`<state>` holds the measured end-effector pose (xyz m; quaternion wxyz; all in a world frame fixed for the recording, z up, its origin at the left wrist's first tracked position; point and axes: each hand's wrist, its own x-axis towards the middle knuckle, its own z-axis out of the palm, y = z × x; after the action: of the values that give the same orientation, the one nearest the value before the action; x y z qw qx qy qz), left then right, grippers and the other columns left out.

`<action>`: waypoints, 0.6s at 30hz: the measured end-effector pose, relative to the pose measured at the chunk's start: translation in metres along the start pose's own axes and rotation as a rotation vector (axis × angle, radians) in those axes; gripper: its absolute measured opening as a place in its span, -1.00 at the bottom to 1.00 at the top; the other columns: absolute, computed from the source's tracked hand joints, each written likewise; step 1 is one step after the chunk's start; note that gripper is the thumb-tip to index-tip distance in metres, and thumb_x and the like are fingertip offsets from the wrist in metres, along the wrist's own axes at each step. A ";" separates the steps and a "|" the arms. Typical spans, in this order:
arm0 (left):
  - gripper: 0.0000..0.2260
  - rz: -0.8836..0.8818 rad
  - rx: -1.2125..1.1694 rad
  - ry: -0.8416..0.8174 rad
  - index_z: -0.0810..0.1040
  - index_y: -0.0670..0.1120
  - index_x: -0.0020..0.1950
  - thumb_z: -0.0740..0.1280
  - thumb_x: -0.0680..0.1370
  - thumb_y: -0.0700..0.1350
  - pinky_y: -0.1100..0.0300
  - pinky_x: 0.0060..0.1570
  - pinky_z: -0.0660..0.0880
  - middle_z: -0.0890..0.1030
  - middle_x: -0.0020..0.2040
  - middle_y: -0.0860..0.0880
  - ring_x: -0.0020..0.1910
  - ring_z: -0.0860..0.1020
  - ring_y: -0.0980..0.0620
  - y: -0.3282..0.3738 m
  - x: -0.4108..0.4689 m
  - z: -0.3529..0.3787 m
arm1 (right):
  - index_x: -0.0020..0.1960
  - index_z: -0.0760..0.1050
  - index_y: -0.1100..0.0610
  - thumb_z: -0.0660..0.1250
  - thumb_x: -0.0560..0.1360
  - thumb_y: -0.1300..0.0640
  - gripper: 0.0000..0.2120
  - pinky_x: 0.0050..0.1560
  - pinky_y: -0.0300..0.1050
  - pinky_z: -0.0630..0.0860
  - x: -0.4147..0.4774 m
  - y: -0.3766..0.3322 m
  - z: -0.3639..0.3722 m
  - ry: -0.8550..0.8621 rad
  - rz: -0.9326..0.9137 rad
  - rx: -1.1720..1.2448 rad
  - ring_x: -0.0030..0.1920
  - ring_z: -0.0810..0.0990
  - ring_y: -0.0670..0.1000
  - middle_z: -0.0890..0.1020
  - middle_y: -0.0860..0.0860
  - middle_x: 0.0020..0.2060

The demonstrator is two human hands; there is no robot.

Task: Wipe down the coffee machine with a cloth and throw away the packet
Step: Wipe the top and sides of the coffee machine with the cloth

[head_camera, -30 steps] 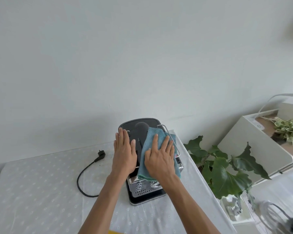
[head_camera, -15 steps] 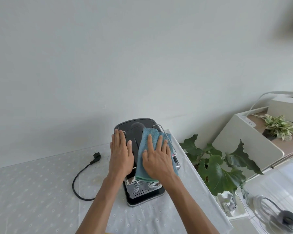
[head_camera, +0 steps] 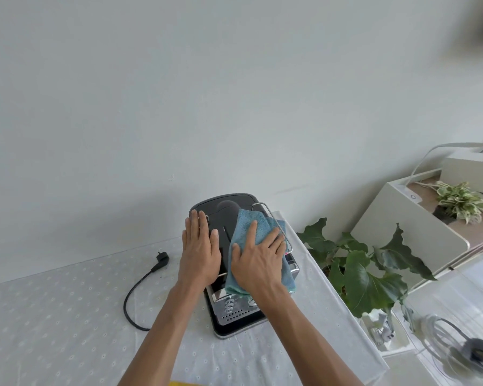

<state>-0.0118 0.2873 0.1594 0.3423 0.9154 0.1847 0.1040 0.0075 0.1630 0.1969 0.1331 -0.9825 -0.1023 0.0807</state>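
A black and chrome coffee machine [head_camera: 226, 207] stands on the table against the wall, seen from above. My left hand [head_camera: 200, 249] lies flat on the left side of its top, fingers together, holding nothing. My right hand [head_camera: 258, 260] presses a blue cloth [head_camera: 247, 221] flat onto the right side of the top, beside the chrome rail. The drip tray [head_camera: 239, 316] shows below my wrists. A yellow sliver [head_camera: 183, 383] sits at the bottom edge; I cannot tell what it is.
The table wears a white dotted cloth [head_camera: 53, 316]. The machine's black power cord and plug [head_camera: 151, 270] lie unplugged to its left. Right of the table stand a large-leafed plant [head_camera: 363, 271], a white cabinet [head_camera: 407, 229] with a small plant, and a fan [head_camera: 463, 349] on the floor.
My right hand has slid the cloth slightly along the top of the machine. My left hand stays flat on the left side. The camera has shifted a little.
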 end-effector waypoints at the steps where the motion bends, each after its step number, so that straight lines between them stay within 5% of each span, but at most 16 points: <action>1: -0.48 -0.001 0.021 -0.013 -0.19 -0.12 0.61 -0.10 0.70 0.00 0.09 0.55 -0.24 -0.22 0.62 -0.06 0.59 -0.25 0.01 -0.001 0.003 -0.001 | 0.65 -0.20 0.15 -0.07 0.67 -0.17 -0.32 0.57 0.28 -0.09 0.000 -0.001 0.000 0.001 0.009 0.003 0.56 -0.05 0.46 -0.08 0.52 0.52; 9: -0.48 -0.014 0.066 -0.054 -0.19 -0.14 0.61 -0.11 0.70 -0.01 0.09 0.56 -0.24 -0.21 0.62 -0.05 0.59 -0.23 -0.01 -0.004 0.014 -0.009 | 0.64 -0.23 0.19 -0.08 0.68 -0.17 -0.31 0.55 0.33 0.01 -0.003 -0.006 -0.007 -0.054 0.029 -0.026 0.52 0.03 0.54 -0.07 0.60 0.47; 18: -0.49 0.055 0.181 -0.119 -0.16 -0.15 0.61 -0.14 0.70 0.00 0.08 0.55 -0.28 -0.19 0.63 -0.04 0.58 -0.28 -0.01 -0.007 0.032 -0.015 | 0.63 -0.26 0.22 -0.05 0.68 -0.19 -0.26 0.56 0.33 -0.10 -0.002 -0.006 -0.021 -0.134 0.058 -0.062 0.54 -0.03 0.51 0.00 0.63 0.44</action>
<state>0.0113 0.3139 0.1681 0.2655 0.9519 0.1474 0.0419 0.0085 0.1625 0.2192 0.0928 -0.9811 -0.0849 0.1471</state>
